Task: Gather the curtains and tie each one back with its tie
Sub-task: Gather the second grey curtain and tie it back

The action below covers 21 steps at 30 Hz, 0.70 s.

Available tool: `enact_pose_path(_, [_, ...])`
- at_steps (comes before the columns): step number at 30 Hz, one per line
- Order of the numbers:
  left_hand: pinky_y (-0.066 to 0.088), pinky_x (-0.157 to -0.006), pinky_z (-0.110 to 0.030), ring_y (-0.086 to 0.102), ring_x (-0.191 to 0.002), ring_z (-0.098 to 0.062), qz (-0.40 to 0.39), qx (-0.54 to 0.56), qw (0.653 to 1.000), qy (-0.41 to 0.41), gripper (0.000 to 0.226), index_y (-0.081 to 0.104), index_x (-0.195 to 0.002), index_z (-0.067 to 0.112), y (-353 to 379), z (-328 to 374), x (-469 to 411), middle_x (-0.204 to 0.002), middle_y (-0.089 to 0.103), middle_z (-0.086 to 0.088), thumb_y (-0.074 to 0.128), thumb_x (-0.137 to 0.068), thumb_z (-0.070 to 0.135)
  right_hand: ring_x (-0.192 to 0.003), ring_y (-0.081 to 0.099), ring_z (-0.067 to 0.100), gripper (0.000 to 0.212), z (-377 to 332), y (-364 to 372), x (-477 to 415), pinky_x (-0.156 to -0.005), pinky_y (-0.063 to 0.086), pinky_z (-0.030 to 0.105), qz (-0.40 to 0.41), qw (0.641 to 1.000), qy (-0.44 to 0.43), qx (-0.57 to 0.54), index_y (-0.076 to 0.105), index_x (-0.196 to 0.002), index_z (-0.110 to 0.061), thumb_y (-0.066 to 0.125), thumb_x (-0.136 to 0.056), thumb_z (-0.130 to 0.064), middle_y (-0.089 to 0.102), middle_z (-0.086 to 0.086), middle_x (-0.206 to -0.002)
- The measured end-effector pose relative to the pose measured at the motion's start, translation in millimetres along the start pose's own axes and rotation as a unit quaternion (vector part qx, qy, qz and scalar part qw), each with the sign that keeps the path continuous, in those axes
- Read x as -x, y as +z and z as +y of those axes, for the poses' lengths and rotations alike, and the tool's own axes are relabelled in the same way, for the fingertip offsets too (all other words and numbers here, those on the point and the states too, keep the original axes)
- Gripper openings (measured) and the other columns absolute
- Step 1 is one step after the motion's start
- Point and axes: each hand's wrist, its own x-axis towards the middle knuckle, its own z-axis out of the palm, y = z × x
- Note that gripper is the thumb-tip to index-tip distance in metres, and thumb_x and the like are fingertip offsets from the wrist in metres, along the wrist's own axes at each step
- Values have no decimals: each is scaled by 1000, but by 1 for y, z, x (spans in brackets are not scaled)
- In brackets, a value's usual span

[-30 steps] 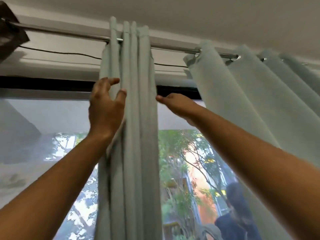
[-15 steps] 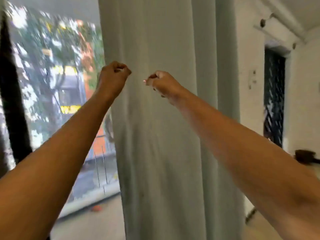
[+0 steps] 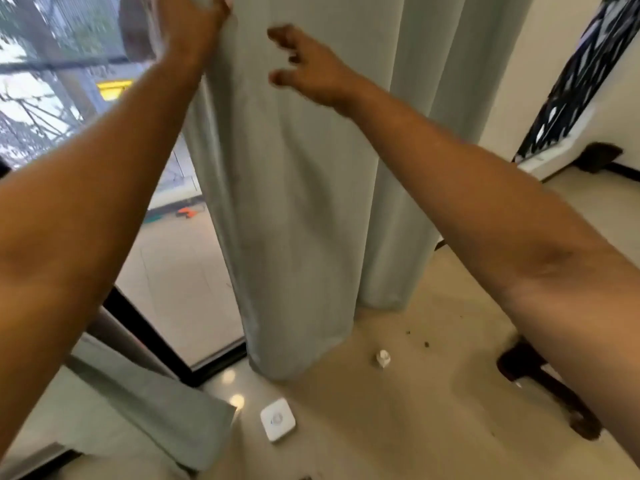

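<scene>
The pale curtain (image 3: 294, 202), hanging down to the floor (image 3: 415, 403), looks soft, light and floppy, best bunched at mid-height; the left hand (image 3: 194, 29) grips its window-side edge while the right hand (image 3: 308, 67) hovers beside it, loosely curled and empty.

Both bare forearms reach up from the lower corners toward the top centre of the frame. The left hand (image 3: 192, 27) sits blurred at the top edge, which cuts off its fingers, so its grip is unclear. The right hand (image 3: 308, 69), just to its right, is spread with its fingers half-curled and holds nothing.
</scene>
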Motion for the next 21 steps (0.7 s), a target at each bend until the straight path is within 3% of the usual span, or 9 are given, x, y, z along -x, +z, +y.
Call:
enact_pose_path(1, [34,-72,3,46,-83,12,5,16,1000,-3,25,47,-99,26,2,-5,-3,-102,50,12,59,-88,45,-134,36,14,59,2,-2,-2,-107,30,17,20,1000,-9,3,33,-142,-8,59,-90,-19,37,4,-147])
enact_pose_path(3, [34,-74,2,44,-84,12,33,8,999,22,25,38,-88,34,1,-2,-9,-103,49,12,58,-88,50,-133,38,14,57,4,-13,-13,-106,31,17,73,997,-20,11,36,-141,-8,58,-90,-21,40,4,-146])
enact_pose_path(5, [35,-92,-3,50,-109,5,83,6,995,60,40,44,-106,37,-10,15,-25,-117,51,17,60,-79,62,-131,40,15,55,3,-34,-30,-106,33,19,129,990,-30,38,39,-139,-8,59,-90,-22,43,3,-143])
enact_pose_path(7, [34,-102,-10,48,-123,-2,110,20,986,127,69,46,-128,26,-21,42,-52,-134,49,13,62,-74,65,-128,44,16,51,-1,-66,-49,-104,35,21,187,980,-34,56,43,-135,-9,60,-89,-22,47,4,-140])
enact_pose_path(10, [25,-108,-9,37,-135,-9,101,24,966,237,89,26,-148,8,-34,98,-108,-151,32,4,67,-79,44,-124,47,20,50,-5,-130,-86,-103,35,26,268,958,-27,98,45,-133,-10,61,-88,-20,50,6,-136])
enact_pose_path(12, [20,-114,-25,29,-142,-18,120,-7,954,275,93,13,-154,15,-37,136,-146,-159,23,1,69,-83,34,-122,47,25,51,-8,-173,-115,-104,35,32,313,942,-24,123,44,-134,-12,61,-87,-22,48,9,-135])
enact_pose_path(14, [21,-114,-38,30,-142,-27,149,-25,944,293,93,10,-155,23,-40,173,-180,-159,24,-4,70,-84,30,-127,41,28,56,-19,-210,-150,-105,34,35,343,927,-42,145,40,-137,-13,61,-86,-25,44,10,-138])
enact_pose_path(19, [35,-107,-45,44,-131,-37,224,-59,929,288,89,12,-154,31,-53,254,-238,-152,38,-9,67,-84,36,-139,23,30,74,-63,-285,-227,-109,32,47,395,901,-71,164,24,-146,-15,60,-86,-38,24,10,-153])
enact_pose_path(21, [37,-105,-46,45,-129,-39,250,-76,922,285,88,12,-154,31,-58,280,-254,-150,41,-11,66,-85,38,-141,18,32,82,-78,-313,-251,-110,28,50,403,904,-72,124,17,-148,-15,61,-85,-43,17,11,-155])
